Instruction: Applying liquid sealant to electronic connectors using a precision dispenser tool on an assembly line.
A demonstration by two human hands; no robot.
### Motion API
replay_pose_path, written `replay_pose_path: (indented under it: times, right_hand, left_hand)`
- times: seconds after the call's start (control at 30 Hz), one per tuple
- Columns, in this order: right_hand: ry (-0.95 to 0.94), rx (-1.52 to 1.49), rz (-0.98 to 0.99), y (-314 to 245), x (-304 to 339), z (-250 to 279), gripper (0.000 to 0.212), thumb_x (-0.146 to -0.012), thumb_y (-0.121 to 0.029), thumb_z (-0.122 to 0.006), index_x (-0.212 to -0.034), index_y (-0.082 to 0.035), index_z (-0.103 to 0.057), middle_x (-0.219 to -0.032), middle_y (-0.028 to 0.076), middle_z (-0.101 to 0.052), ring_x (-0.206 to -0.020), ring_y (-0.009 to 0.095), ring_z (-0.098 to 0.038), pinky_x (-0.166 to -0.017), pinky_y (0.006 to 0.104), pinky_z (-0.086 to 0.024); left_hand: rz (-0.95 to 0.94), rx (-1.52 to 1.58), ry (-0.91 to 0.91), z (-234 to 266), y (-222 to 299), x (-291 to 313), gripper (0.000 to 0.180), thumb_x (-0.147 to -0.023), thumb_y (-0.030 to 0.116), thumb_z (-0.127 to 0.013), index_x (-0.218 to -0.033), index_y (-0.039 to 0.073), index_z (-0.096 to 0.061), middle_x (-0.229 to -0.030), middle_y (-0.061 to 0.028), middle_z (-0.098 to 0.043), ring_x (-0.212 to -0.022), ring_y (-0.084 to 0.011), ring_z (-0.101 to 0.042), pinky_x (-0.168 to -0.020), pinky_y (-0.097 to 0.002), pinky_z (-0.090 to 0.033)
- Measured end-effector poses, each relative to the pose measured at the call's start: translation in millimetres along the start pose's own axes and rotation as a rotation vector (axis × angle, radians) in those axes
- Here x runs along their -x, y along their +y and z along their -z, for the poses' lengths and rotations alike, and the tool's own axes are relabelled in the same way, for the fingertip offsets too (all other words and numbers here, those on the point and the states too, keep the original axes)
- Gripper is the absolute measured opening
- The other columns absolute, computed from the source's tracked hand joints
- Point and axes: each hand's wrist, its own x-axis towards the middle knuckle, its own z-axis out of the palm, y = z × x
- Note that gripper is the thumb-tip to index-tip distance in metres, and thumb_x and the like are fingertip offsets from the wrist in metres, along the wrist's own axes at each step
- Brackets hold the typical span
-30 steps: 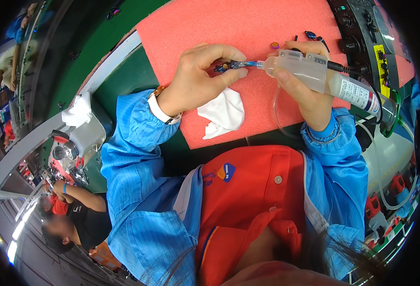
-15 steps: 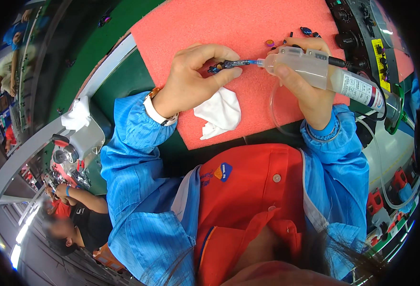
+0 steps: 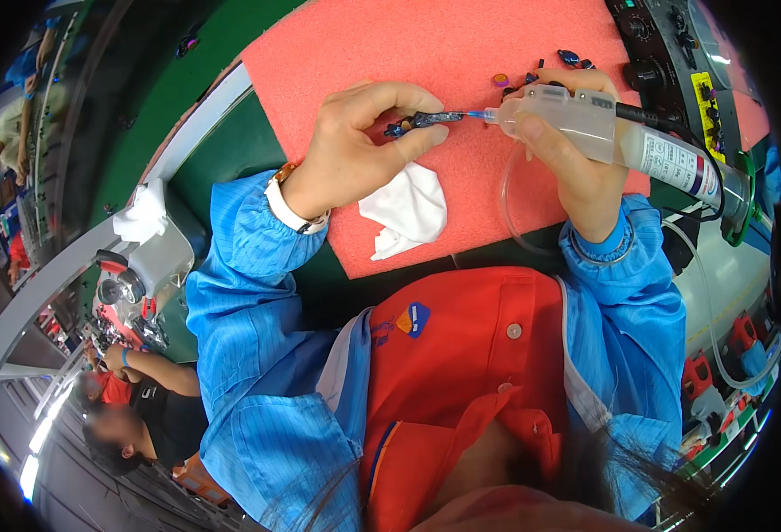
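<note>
My left hand [image 3: 373, 124] pinches the dark part [image 3: 439, 117] between thumb and forefinger, over the pink pad [image 3: 488, 49], its end left free toward three o'clock, probably to give the syringe a clear approach. My right hand [image 3: 577, 160] wraps the syringe [image 3: 572, 120] from below, thumb along the casing, likely for fine aim; its barrel slants away toward four o'clock. The blue tip [image 3: 476, 114] points at nine o'clock, right at the part's end; I cannot tell whether they touch. The cable [image 3: 640, 113] leaves at three o'clock, behind my grip, so it does not cross the tip. A white cloth [image 3: 413, 208] lies at six o'clock from the part, within easy reach, and loose pieces [image 3: 501, 80] sit at two o'clock. The pad presumably cushions everything above the green worktop [image 3: 231, 146].
</note>
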Motion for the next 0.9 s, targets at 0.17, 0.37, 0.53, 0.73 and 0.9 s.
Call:
replay_pose_path:
  times: [0.17,0.37,0.53,0.73,0.9]
  right_hand:
    - [0.003,0.051,0.046,0,0,0,0.033,-0.075,-0.011,-0.063,-0.103,0.002,-0.049,-0.090,0.012,-0.059,-0.069,0.013,-0.058,-0.056,0.0207,-0.044]
    - [-0.017,0.065,0.028,-3,0,2,0.034,-0.076,-0.012,-0.062,-0.104,0.002,-0.048,-0.090,0.012,-0.059,-0.072,0.014,-0.059,-0.059,0.0215,-0.045]
    - [0.004,0.080,0.081,-2,3,0,0.035,-0.076,-0.010,-0.063,-0.104,0.001,-0.046,-0.090,0.013,-0.059,-0.077,0.017,-0.061,-0.068,0.0255,-0.048]
    - [0.004,0.003,0.083,-4,5,-5,0.037,-0.074,-0.005,-0.064,-0.104,0.001,-0.045,-0.091,0.014,-0.059,-0.082,0.020,-0.061,-0.075,0.0297,-0.049]
    - [-0.026,0.082,0.163,-4,6,-7,0.039,-0.071,-0.002,-0.067,-0.102,0.000,-0.043,-0.089,0.013,-0.058,-0.082,0.019,-0.060,-0.073,0.0286,-0.049]
  left_hand:
    - [-0.007,0.001,0.007,0,0,0,0.025,-0.066,-0.002,-0.070,-0.090,0.000,-0.061,-0.078,-0.0036,-0.061,-0.069,-0.0077,-0.054,-0.063,-0.0201,-0.044]
    - [-0.003,0.001,0.014,-1,-1,0,0.026,-0.066,-0.002,-0.070,-0.090,0.000,-0.061,-0.079,-0.0036,-0.061,-0.070,-0.0080,-0.055,-0.063,-0.0204,-0.045]
    - [-0.012,0.016,0.039,-3,-1,-1,0.022,-0.066,-0.001,-0.069,-0.087,0.000,-0.060,-0.076,-0.0044,-0.061,-0.068,-0.0100,-0.056,-0.061,-0.0216,-0.045]
    - [-0.103,-0.073,0.144,-9,-9,0,0.017,-0.064,0.003,-0.069,-0.077,0.003,-0.059,-0.068,-0.0046,-0.059,-0.057,-0.0147,-0.055,-0.053,-0.0249,-0.044]
    - [-0.222,-0.192,0.190,-10,-10,-2,0.016,-0.063,0.004,-0.069,-0.074,0.005,-0.058,-0.064,-0.0040,-0.058,-0.053,-0.0178,-0.052,-0.051,-0.0274,-0.041]
